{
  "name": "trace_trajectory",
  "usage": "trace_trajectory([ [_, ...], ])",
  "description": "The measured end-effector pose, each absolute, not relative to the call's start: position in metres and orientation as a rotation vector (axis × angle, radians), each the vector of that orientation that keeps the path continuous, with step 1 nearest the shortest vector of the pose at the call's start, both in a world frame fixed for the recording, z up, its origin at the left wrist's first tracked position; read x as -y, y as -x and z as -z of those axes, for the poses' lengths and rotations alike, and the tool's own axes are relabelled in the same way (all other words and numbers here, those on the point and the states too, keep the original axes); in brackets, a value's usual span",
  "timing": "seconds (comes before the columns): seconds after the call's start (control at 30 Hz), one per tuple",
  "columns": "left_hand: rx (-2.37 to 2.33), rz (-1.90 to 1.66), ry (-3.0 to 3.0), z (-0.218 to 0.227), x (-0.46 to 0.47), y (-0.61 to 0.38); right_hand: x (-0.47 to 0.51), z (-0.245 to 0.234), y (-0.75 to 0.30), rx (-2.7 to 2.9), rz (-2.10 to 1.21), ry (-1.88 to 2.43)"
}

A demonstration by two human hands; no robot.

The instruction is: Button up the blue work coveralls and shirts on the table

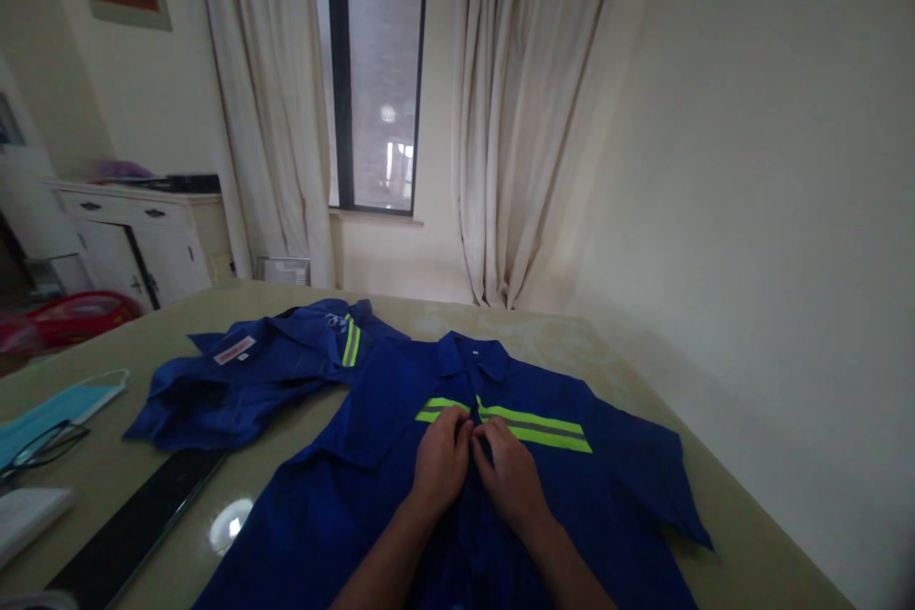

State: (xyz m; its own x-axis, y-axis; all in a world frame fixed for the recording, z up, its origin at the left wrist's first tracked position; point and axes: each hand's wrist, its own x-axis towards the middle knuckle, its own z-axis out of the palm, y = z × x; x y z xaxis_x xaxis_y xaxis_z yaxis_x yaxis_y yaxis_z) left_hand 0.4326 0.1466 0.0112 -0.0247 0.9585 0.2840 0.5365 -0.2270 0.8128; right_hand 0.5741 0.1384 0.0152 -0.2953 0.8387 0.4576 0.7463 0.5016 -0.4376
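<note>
A blue short-sleeved work shirt (pixel 558 496) lies spread out on the table, collar pointing away from me. Yellow-green and grey reflective stripes cross its chest. At the front opening, just below the stripes, my left hand (pixel 441 459) pinches the left edge of the placket with fingers closed. Close beside it, my right hand (pixel 506 469) pinches the other edge, its fingertips almost touching the left ones. The small bit of cloth or button between the fingertips is hidden. Behind and to the left lies a second, crumpled blue garment (pixel 286 362) with a label and similar stripes.
The pale green table (pixel 550 334) runs along the right wall. At its left are a blue face mask (pixel 57 419), glasses (pixel 53 448), a white object (pixel 29 515) and a long black glossy object (pixel 139 524). A white cabinet (pixel 164 248) and a red basin (pixel 92 315) stand beyond.
</note>
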Motion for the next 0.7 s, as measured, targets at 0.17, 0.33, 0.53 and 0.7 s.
trace_trajectory([
  [0.17, -1.607, -1.161, -1.796, -0.0124, -0.1467, -0.4324, -0.1354, -0.0187, -0.5723, 2.075, -0.187, 1.306],
  [0.33, -1.617, -1.148, -1.831, -0.0090, -0.1479, -0.4321, -0.1358, -0.0184, -0.5712, 2.085, -0.185, 1.311],
  [0.53, -1.575, -1.163, -1.855, -0.0050, -0.1481, -0.4311, -0.1377, -0.0177, -0.5732, 2.051, -0.271, 1.297],
  [0.7, -1.549, -1.176, -1.880, -0.0045, -0.1483, -0.4304, -0.1395, -0.0163, -0.5745, 2.023, -0.321, 1.276],
])
